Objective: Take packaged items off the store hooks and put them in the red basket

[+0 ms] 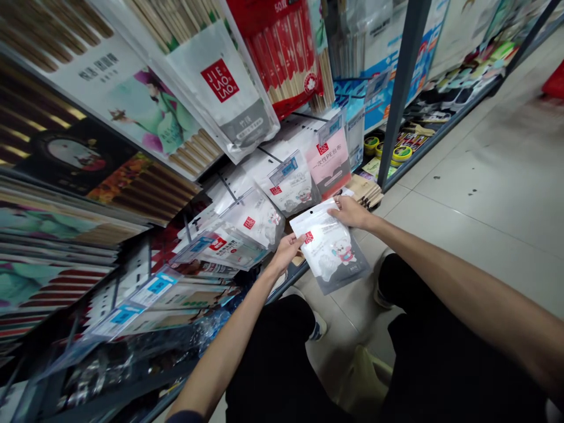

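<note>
Between my two hands is a flat white and grey plastic packet [332, 258] with a red label, a cartoon bear and a hang hole at its top. My left hand [286, 254] pinches its left edge beside the red label. My right hand [351, 211] grips the upper right corner, thumb on the front. Right behind it, similar white packets [288, 191] hang on hooks, with a pink tablecloth packet [329, 161] to their right.
Chopstick packs [220, 82] hang above and to the left, and a red pack [282, 53] at the top. A dark shelf post [403, 88] stands to the right, near yellow tape rolls [402, 154]. Pale floor tiles [476, 176] stretch rightward. A yellowish bag [363, 376] lies between my legs.
</note>
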Demonstrator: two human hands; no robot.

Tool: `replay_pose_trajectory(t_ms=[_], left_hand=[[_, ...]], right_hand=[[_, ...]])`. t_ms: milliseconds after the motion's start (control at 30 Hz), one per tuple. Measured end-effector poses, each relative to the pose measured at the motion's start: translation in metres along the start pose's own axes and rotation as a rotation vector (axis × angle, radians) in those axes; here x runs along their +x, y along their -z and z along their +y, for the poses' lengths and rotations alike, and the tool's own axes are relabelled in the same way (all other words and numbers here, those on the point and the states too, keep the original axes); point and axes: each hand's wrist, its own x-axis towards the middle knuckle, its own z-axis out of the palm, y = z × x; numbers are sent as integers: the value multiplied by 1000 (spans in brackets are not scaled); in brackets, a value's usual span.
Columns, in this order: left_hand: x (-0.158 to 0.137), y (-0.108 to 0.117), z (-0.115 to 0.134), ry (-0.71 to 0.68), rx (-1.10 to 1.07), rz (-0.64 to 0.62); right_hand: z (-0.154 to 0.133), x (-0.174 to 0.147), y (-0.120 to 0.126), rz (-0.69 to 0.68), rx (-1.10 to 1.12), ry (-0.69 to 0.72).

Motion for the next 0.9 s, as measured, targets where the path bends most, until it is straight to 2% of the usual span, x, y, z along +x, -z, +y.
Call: replay_pose_trajectory(t_ms=[133,200,300,433,667,900], left_hand=[[-2,-2,-12,232,176,-153],[-4,-4,-17,271,187,-172],[-4,-5,-18,273,182,-128],[0,5,-13,295,171,34],[6,35,-15,463,9,336],[9,55,-22,329,-162,797]], right_hand=[[1,-3,6,0,-210,18],[2,-4,7,-6,-270,24],[0,-6,7,-14,-363,40],[-2,-6,6,-18,-450,39],[2,-3,6,-38,-402,55],[4,-1,7,-29,-382,51]])
